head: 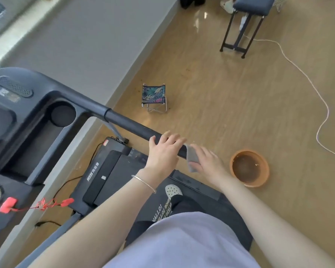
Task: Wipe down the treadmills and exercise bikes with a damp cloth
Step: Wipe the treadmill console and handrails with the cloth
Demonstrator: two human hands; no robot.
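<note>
Here, resting L hand (163, 153), fingers loose, over treadmill handrail (128, 122); pinching grey cloth (192, 156) in R hand (209, 163) fingers at rail end.

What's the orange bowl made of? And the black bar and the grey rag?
The orange bowl looks like smooth, shiny plastic, evenly coloured with a thin rim. The black bar under the left hand seems matt foam or rubber, perhaps over metal. The grey rag in the right hand is soft cloth: it droops.
</note>
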